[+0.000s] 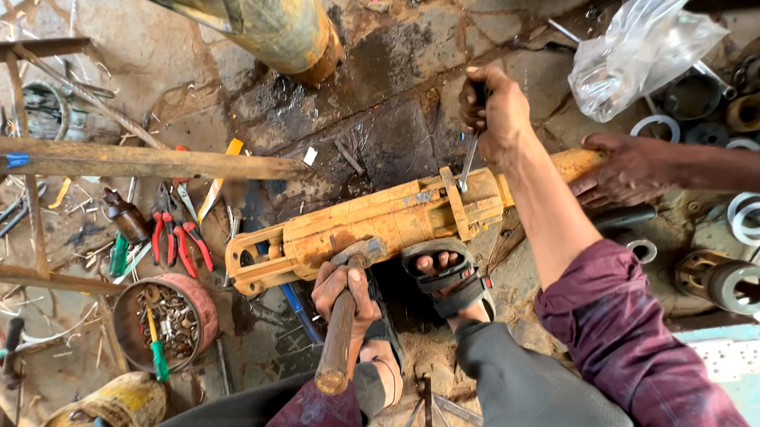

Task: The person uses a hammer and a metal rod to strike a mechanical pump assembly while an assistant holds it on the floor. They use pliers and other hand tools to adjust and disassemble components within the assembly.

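Observation:
A long, worn yellow metal housing (371, 226) lies on the oily stone floor. My right hand (494, 111) is shut on a thin steel punch (469, 157) whose tip stands on a bracket on top of the housing. My left hand (345, 291) grips the wooden handle of a hammer (339, 337); its head rests against the housing's near side. My sandalled foot (442, 277) presses against the housing. Another person's hand (629, 170) holds the housing's right end.
Red-handled pliers (175, 233), a brown bottle (127, 216) and a round tin of screws (166, 319) lie to the left. Rusty steel bars (123, 161) cross the left side. Metal rings and bushings (728, 279), a clear plastic bag (635, 54) and a yellow cylinder (269, 13) sit around the edges.

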